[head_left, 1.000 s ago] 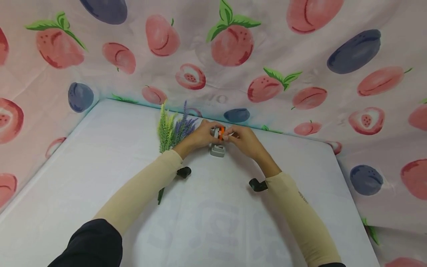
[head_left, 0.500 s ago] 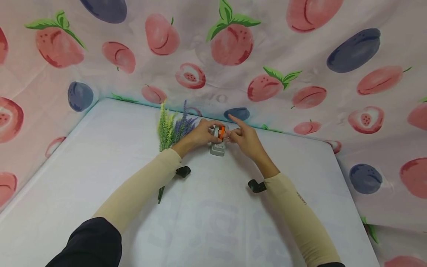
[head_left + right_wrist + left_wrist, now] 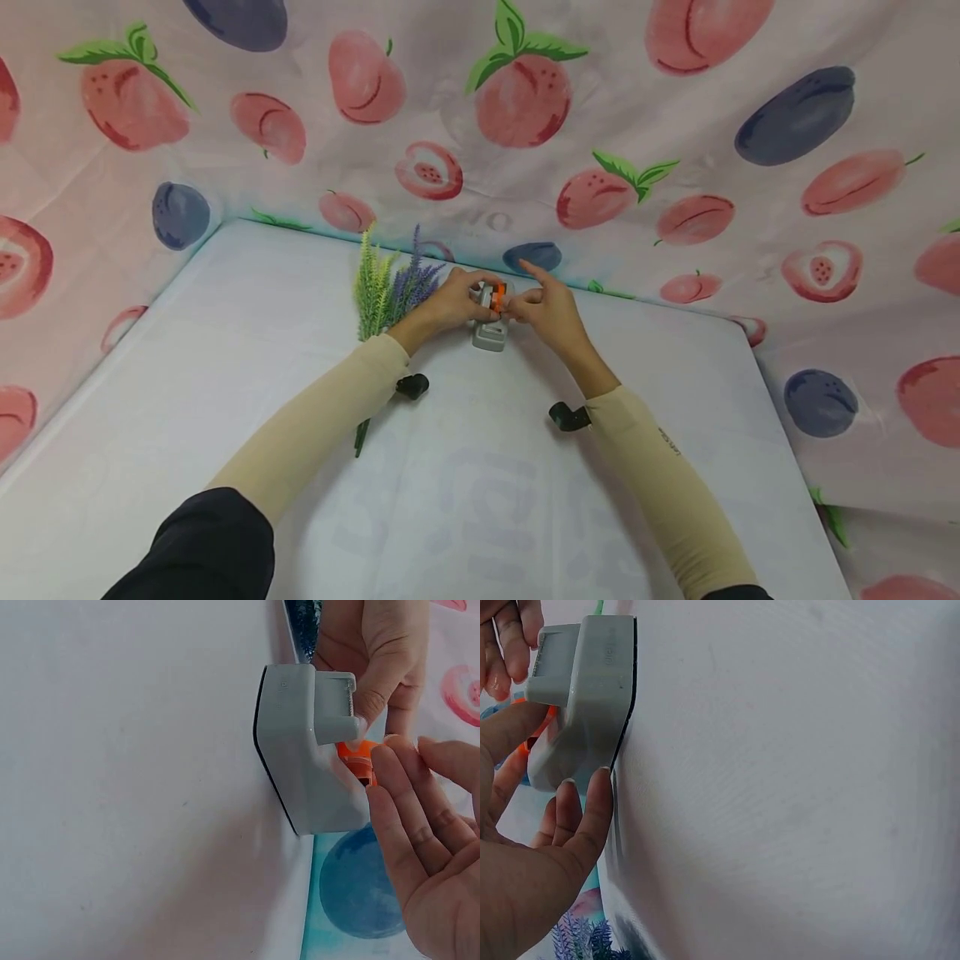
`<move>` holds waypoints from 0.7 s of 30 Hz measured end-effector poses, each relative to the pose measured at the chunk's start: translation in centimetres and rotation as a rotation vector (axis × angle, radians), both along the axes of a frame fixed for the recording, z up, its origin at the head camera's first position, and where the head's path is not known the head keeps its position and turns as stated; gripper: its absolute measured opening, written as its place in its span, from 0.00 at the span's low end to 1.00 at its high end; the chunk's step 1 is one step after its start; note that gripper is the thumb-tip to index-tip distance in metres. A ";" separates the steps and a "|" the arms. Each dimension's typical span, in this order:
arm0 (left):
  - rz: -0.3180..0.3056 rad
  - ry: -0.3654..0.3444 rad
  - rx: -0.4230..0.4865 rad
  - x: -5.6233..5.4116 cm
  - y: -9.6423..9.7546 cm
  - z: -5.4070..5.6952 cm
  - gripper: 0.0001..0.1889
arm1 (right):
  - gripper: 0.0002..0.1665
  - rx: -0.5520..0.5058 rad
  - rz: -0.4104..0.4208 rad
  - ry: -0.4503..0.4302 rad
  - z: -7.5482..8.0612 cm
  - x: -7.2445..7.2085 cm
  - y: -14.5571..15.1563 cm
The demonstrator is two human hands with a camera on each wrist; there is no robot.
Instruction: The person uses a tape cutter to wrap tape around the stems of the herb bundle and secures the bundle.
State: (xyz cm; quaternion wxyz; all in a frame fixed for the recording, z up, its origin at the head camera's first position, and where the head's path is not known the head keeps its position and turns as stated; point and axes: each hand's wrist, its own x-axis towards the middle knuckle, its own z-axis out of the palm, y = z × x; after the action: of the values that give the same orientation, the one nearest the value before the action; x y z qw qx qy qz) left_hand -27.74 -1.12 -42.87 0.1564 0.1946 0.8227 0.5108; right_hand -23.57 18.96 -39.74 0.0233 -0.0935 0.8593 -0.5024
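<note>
A grey tape dispenser stands near the table's far edge, its orange tape core showing between the hands. From the left side, the person's left hand grips it. In the left wrist view the thumb reaches under the cutter end of the dispenser, and other fingertips touch its opposite end. The right hand is at the core's right side, index finger raised. Its thumb and another finger pinch at the clear tape, of which little shows. In the right wrist view the right fingertips meet beside the orange core.
Yellow-green sprigs and purple lavender-like sprigs lie left of the dispenser, stems partly under the left forearm. A fruit-print curtain rises behind the white table. Black wrist cameras stick out from both sleeves.
The right index finger has lifted off and points up, while the thumb and another finger stay close to the core. The right forearm has shifted slightly left. The left hand keeps its grip.
</note>
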 end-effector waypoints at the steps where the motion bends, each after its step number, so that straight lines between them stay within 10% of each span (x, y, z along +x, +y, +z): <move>1: 0.000 -0.003 -0.001 0.0 0.0 0.0 0.30 | 0.43 0.001 0.005 -0.002 0.0 0.0 0.0; 12: -0.011 0.008 0.018 0.2 -0.1 0.0 0.30 | 0.40 0.024 -0.003 -0.010 -0.4 0.0 -0.3; 21: 0.007 -0.014 0.022 0.3 0.0 0.1 0.28 | 0.15 0.079 -0.020 -0.020 0.0 0.7 -0.3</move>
State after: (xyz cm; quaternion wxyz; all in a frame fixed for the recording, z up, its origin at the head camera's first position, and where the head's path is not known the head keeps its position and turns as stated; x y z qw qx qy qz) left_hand -27.46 -1.11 -42.80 0.1583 0.1896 0.8164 0.5220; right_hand -22.88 18.64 -39.76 0.0307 -0.0790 0.8790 -0.4693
